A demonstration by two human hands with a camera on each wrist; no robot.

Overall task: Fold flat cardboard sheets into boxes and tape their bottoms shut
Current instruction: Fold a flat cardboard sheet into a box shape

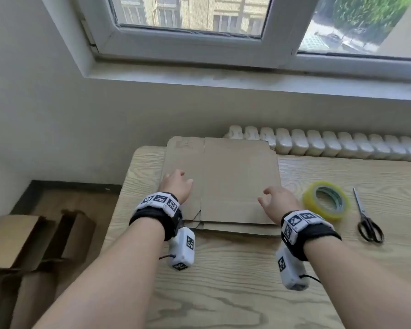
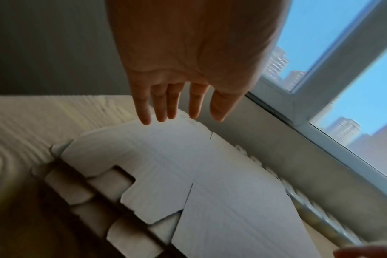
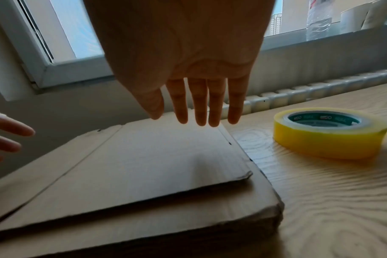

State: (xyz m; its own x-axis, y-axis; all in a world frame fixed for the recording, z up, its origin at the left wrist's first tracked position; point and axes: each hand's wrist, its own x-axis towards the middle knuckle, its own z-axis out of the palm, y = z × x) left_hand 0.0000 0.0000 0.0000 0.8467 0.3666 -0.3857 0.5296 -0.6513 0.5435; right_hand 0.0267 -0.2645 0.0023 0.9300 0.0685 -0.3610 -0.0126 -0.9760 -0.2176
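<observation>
I see both grips, left [image 1: 177, 186] and right [image 1: 279, 203], spread and empty just above the sheets [image 1: 233, 181] stacked on the surface [image 1: 223, 281].

Bare table [image 1: 235, 269] before the cardboard stack [image 1: 235, 176]; tape roll [image 1: 326, 200] crowds its right.

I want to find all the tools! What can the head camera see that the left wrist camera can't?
Only the head view shows the scissors, the yellow tape roll and most of the right hand, all on or over the table. Only the left wrist view shows the left hand from the palm side, fingers straight, held above the cardboard. Both show the stack of flat cardboard sheets, the folded boxes on the floor, the radiator and the window.
</observation>
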